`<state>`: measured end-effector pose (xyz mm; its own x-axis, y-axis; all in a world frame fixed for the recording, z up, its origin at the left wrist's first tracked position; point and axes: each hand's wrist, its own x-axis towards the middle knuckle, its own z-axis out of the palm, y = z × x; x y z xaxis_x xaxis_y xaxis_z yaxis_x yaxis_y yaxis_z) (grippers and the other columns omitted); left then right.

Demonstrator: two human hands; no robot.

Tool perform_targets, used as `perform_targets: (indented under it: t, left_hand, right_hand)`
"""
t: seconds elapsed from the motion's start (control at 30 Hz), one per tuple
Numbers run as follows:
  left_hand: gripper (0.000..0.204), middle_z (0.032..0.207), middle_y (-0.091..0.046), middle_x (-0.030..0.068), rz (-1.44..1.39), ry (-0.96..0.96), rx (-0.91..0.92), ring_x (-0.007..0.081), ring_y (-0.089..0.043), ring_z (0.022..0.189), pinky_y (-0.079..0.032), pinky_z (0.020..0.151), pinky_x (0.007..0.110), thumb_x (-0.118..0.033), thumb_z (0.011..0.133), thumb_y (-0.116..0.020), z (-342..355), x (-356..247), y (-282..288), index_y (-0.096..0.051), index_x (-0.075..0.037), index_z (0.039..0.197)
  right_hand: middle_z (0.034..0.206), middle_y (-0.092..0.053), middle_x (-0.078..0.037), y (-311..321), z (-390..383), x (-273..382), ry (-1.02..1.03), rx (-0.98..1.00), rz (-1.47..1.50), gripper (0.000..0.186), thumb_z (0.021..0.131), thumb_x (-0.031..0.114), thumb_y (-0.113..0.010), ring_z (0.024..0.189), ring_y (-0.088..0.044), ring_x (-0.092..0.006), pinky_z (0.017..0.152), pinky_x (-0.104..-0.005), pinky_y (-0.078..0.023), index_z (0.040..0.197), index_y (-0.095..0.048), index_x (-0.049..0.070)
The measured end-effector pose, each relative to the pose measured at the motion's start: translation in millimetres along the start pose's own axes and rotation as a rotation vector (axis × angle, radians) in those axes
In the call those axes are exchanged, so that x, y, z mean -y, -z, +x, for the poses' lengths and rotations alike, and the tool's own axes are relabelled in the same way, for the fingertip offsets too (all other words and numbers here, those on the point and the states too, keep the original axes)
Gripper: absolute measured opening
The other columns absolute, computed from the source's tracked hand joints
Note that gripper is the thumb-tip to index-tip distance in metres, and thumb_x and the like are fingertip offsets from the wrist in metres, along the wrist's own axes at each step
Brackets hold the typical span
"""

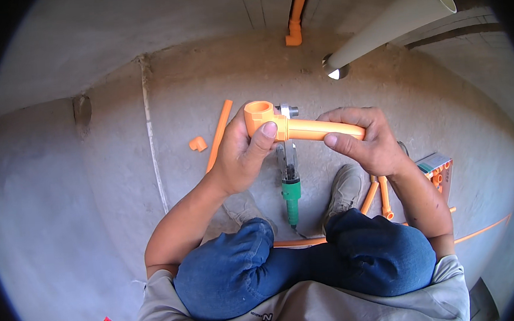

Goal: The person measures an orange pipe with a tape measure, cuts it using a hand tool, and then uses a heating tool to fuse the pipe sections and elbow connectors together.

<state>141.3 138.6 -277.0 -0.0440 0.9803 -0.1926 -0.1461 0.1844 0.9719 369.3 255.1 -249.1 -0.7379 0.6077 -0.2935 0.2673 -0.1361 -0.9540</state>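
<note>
You squat low, knees in blue jeans (312, 264) filling the bottom of the view, grey shoes (344, 190) planted flat on the bare concrete floor (70, 221).

Between your feet lies a pipe fusion welder with a green handle (291, 195), its metal head pointing away from you, set where either hand can drop to it. A long orange pipe (298, 241) runs crosswise under your knees.

Above the tool, both hands work at chest level. Your left hand (239, 156) wraps the orange elbow fitting (260, 115), fingers curled behind it and thumb pressed onto its neck, open socket facing up. Your right hand (368, 144) closes around the short orange pipe (325, 129), thumb under, fingers over the top. Pipe and fitting meet end to end, held level in a straight line; I judge the two grips brace the joint against each other so it stays true.

To your right, short orange offcuts (383, 198) lie beside the shoe, and an open box of orange fittings (438, 170) sits just past your wrist. To your left, a loose orange elbow (197, 144) and a slim orange pipe length (219, 134) rest on the floor.

Further out, an orange pipe with an elbow (295, 20) runs down a wall chase, and a wide pale drain pipe (390, 24) slants in from upper right.
</note>
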Motion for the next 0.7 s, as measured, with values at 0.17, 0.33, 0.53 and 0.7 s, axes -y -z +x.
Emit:
perform_targets:
  t: [0.17, 0.33, 0.53, 0.7]
  left_hand:
    - [0.040, 0.085, -0.051, 0.0003, 0.030, -0.010, -0.012, 0.0045, -0.042, 0.067, -0.035, 0.057, 0.021, -0.043, 0.106, -0.052, -2.1, -1.3, -4.0, -0.053, -0.004, 0.113]
    - [0.037, 0.082, -0.051, -0.0005, -0.015, 0.014, -0.008, 0.0040, -0.041, 0.065, -0.035, 0.057, 0.021, -0.040, 0.106, -0.054, -3.8, 3.5, -8.0, -0.052, -0.004, 0.112]
    - [0.042, 0.094, -0.060, 0.0062, 0.082, 0.057, -0.030, 0.0112, -0.054, 0.086, -0.046, 0.078, 0.028, -0.040, 0.104, -0.056, -5.6, 0.4, -8.9, -0.056, 0.001, 0.115]
    - [0.040, 0.087, -0.056, 0.0031, 0.112, 0.023, -0.045, 0.0078, -0.049, 0.075, -0.041, 0.066, 0.025, -0.040, 0.105, -0.055, -6.4, 5.0, -8.5, -0.054, -0.001, 0.113]
  right_hand:
    - [0.083, -0.070, -0.007, 3.7, -1.9, -1.9, 0.010, 0.065, -0.010, 0.033, 0.091, 0.021, -0.075, 0.074, -0.061, -0.0113, 0.068, -0.0275, -0.049, 0.111, -0.073, -0.006]
    - [0.086, -0.070, -0.006, 4.6, -3.2, -6.2, -0.007, 0.085, 0.012, 0.029, 0.092, 0.016, -0.076, 0.075, -0.059, -0.0089, 0.067, -0.0267, -0.049, 0.112, -0.073, -0.005]
    - [0.087, -0.070, -0.008, 1.0, -5.3, -14.4, 0.009, 0.048, 0.002, 0.029, 0.092, 0.016, -0.076, 0.075, -0.059, -0.0101, 0.067, -0.0277, -0.049, 0.112, -0.073, -0.005]
    - [0.086, -0.070, -0.008, 1.6, -0.5, -9.3, -0.003, 0.081, -0.020, 0.030, 0.092, 0.017, -0.076, 0.075, -0.060, -0.0104, 0.067, -0.0278, -0.049, 0.112, -0.073, -0.005]
